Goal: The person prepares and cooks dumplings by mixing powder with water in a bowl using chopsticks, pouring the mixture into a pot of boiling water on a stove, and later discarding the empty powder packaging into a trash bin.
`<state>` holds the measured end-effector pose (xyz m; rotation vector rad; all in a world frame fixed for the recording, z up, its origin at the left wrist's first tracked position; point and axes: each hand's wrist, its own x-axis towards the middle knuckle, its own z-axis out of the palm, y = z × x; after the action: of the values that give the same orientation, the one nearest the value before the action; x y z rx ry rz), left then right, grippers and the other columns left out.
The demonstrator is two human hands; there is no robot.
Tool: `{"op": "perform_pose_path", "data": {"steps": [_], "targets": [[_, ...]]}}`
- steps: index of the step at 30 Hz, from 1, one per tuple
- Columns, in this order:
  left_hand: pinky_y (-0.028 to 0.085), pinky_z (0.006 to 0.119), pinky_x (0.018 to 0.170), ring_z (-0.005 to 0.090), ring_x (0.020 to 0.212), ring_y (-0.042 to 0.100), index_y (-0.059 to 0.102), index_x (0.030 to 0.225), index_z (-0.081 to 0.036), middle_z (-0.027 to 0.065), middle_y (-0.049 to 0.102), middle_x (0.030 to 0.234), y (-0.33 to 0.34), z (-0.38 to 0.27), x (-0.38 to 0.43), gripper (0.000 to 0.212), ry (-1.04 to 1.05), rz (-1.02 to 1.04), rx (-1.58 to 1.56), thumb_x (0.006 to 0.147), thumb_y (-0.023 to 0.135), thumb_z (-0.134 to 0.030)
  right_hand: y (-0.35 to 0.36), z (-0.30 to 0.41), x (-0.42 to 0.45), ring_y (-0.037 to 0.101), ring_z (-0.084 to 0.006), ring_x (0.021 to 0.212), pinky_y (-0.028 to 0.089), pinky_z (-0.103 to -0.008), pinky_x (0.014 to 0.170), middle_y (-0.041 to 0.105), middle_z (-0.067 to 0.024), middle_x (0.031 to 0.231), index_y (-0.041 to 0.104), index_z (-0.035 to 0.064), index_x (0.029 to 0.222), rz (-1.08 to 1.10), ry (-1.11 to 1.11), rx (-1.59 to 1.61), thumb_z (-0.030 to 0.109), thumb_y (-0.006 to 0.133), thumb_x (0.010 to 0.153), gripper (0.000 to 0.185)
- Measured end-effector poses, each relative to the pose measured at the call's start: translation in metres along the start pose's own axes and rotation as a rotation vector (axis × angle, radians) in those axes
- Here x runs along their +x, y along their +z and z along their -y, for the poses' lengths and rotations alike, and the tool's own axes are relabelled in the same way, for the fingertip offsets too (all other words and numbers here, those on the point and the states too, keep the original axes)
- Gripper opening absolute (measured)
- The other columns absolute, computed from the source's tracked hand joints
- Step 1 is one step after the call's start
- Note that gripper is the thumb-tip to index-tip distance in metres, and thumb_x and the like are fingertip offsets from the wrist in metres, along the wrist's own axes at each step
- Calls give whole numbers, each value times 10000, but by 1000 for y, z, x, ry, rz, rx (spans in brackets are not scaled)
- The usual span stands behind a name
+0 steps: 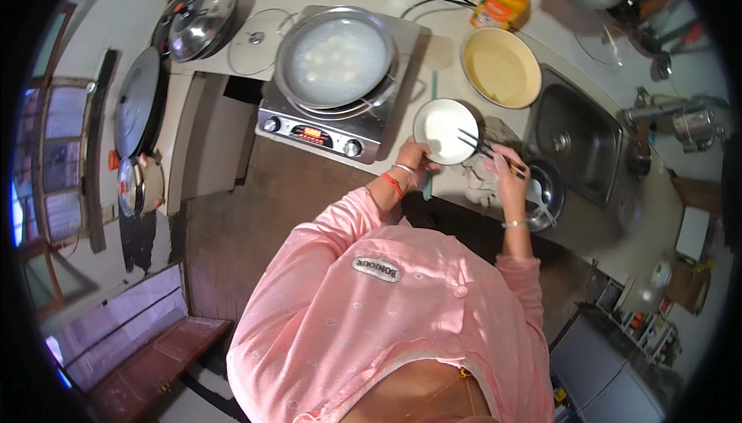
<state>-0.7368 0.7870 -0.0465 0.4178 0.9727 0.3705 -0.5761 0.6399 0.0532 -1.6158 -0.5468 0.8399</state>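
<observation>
My left hand [414, 158] grips the lower left rim of a white bowl [445, 131] with white contents. Dark chopsticks [493, 155] are held in my right hand [508, 171], their tips over the bowl's right side. To the left, a steel pan [335, 58] of cloudy liquid with several pale lumps stands on a steel electric cooker [324, 130], whose display is lit. A yellow basin [502, 68] sits beyond the bowl, to the right. Below the basin lies a crumpled cloth [484, 188], partly behind my right hand. What the bowl's contents are, I cannot tell.
A metal sink [574, 133] is at the right, with a dark bowl [545, 196] holding a white spoon [542, 203] before it. A bottle of yellow liquid [501, 3] stands behind the basin. A glass lid [255, 40] and a lidded wok [203, 23] are left of the cooker.
</observation>
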Motion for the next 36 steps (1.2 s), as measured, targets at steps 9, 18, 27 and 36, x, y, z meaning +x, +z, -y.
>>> {"op": "perform_pose_path", "data": {"steps": [9, 18, 27, 36], "targets": [[619, 382, 549, 323, 731, 654, 453, 1170, 1, 158, 569, 989, 28, -9, 20, 420, -96, -27, -19, 752, 487, 21, -6, 3, 11, 664, -160, 789, 538, -259, 707, 663, -133, 962, 626, -37, 1084, -60, 60, 23, 91, 551, 933, 212], [585, 348, 492, 282, 639, 645, 480, 1204, -81, 139, 590, 946, 19, -8, 42, 511, -39, 13, 103, 715, 471, 66, 0, -7, 15, 661, -155, 834, 526, -247, 723, 660, -95, 961, 626, -39, 1081, 16, 71, 81, 104, 553, 934, 217], [563, 316, 464, 245, 602, 652, 504, 1196, -51, 122, 626, 893, 20, -16, 41, 428, 45, 20, 262, 776, 513, 34, 15, -4, 19, 659, -149, 804, 522, -250, 697, 664, -86, 925, 640, -33, 1057, 84, 55, 44, 76, 580, 919, 185], [578, 358, 702, 227, 879, 611, 423, 1269, -25, 139, 550, 1084, 19, -13, 16, 487, 85, 27, 315, 802, 562, -28, 10, -13, 16, 649, -130, 826, 515, -244, 724, 669, -59, 919, 657, -17, 1048, 75, 61, 138, 54, 562, 917, 176]]}}
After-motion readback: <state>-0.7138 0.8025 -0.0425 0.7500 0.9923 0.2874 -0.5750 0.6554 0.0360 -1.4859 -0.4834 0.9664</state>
